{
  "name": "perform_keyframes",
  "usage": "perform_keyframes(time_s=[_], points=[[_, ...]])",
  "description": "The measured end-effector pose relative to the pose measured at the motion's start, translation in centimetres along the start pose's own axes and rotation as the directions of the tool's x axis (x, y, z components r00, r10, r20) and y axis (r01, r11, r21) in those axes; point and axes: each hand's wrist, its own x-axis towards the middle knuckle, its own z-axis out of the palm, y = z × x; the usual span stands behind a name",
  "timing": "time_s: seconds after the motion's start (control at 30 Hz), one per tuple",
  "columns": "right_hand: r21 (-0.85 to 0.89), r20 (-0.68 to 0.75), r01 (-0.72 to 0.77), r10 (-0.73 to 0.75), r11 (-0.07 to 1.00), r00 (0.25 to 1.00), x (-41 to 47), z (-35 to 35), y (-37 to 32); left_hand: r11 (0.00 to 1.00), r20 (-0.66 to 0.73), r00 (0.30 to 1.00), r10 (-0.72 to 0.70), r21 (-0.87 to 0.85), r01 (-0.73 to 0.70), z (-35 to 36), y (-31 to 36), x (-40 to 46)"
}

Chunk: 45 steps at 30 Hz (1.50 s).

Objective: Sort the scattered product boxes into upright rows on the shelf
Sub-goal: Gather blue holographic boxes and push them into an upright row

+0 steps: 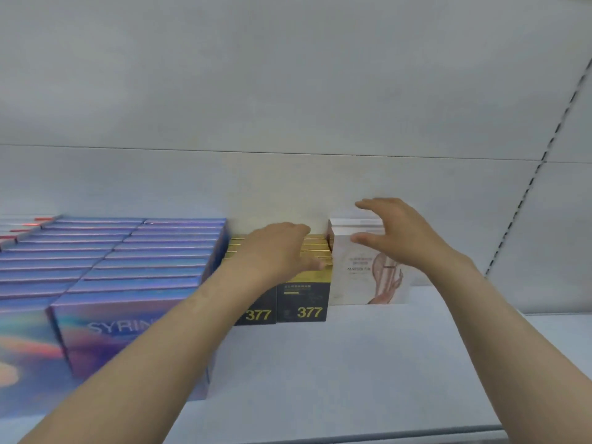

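Two upright rows of black-and-gold boxes marked 377 [302,299] stand mid-shelf. My left hand [282,248] lies flat on their gold tops, fingers spread, gripping nothing. To their right stands a short row of white boxes with a pink figure print [358,283]. My right hand [394,232] hovers just in front of and above the white boxes, fingers apart and curved, holding nothing. On the left, long upright rows of iridescent blue-purple boxes [128,270] fill the shelf.
The white shelf board [352,363] stretches bare in front of and to the right of the boxes. A grey back panel [288,107] rises behind. A slotted upright rail [525,193] runs along the right side.
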Motion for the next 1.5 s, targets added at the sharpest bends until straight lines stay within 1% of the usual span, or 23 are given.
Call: perform_keyframes(time_s=[0.07, 0.13, 0.23, 0.33, 0.47, 0.63, 1.17, 1.5], points=[[-0.051, 0.048, -0.092, 0.094, 0.994, 0.994, 0.0, -0.4, 2.4, 0.999, -0.024, 0.999, -0.022, -0.032, 0.021, 1.7, 0.5, 0.4], [-0.042, 0.085, -0.138, 0.141, 0.99, 0.986, -0.3, 0.2, 4.3, 0.999, -0.041, 0.998, -0.053, -0.008, 0.053, 3.4, 0.4, 0.5], [0.027, 0.085, -0.121, 0.119, 0.992, 0.989, -0.8, 1.4, 5.8, 0.996, -0.091, 0.992, -0.085, -0.006, 0.084, 5.3, -0.1, 0.6], [0.055, 0.026, -0.083, 0.082, 0.995, 0.996, -0.7, 2.3, 6.8, 0.996, -0.172, 0.981, -0.086, -0.021, 0.083, 6.1, -0.6, 0.6], [0.066, -0.042, -0.051, 0.054, 0.997, 0.998, -0.7, 3.5, 7.3, 0.995, -0.215, 0.972, -0.09, 0.016, 0.095, 6.9, -0.7, 0.6], [0.106, -0.106, -0.014, 0.025, 0.994, 0.994, -0.9, 4.0, 7.5, 0.992, -0.221, 0.969, -0.111, 0.028, 0.12, 7.4, -0.8, 0.6], [0.071, -0.095, 0.027, -0.021, 0.997, 0.995, -1.0, 4.3, 7.7, 0.985, -0.185, 0.973, -0.138, 0.076, 0.154, 7.0, -0.5, 0.5], [0.037, -0.084, 0.028, -0.025, 0.999, 0.996, -1.1, 4.3, 7.5, 0.988, -0.175, 0.978, -0.114, 0.087, 0.13, 6.9, -0.7, 0.5]])
